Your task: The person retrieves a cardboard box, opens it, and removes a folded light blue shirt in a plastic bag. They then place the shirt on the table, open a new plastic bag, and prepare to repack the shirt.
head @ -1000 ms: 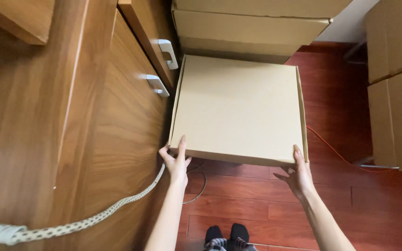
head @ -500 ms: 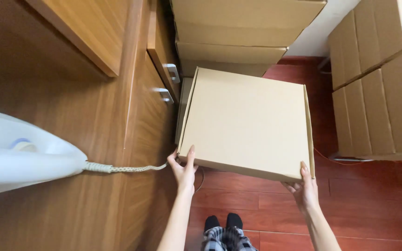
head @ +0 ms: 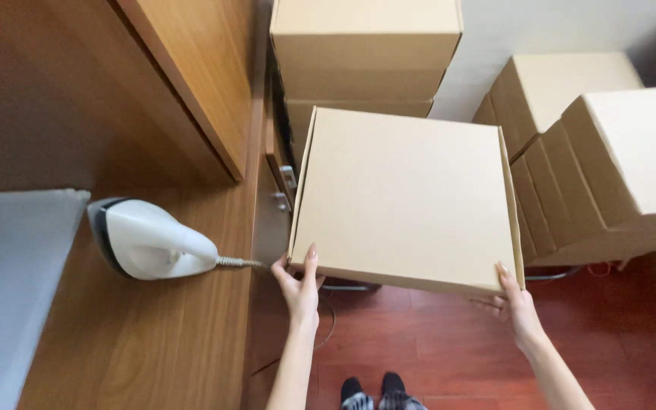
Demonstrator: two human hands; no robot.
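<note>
1. Progress: the flat cardboard box (head: pixel 408 197) was off the floor and carried level in both hands, in the air between the wooden counter (head: pixel 153 342) and the stacks of cartons. It rested on no surface at this moment, so the lift appeared complete and the setting-down not yet done.

2. Position of the box: its lid was closed and it was held roughly level, near edge toward the person, far edge close to the stacked boxes (head: pixel 366 53) against the wall. Its left side lay just beside the counter's drawer front and metal handles (head: pixel 286 190).

3. Left hand (head: pixel 299 285): gripping the near left corner of the box, a fingertip laid on the top face, the rest of the hand under the edge.

4. Right hand (head: pixel 516 304): gripping the near right corner, one fingertip showing at the top edge, the palm supporting from below. How far the lower fingers curled could not be seen.

5. Surroundings: a white iron (head: pixel 153 239) lay on the counter, well apart from both hands, its cord running to the counter edge near the left hand. More cartons (head: pixel 609 167) stood to the right on the red wooden floor (head: pixel 434 357).
</note>
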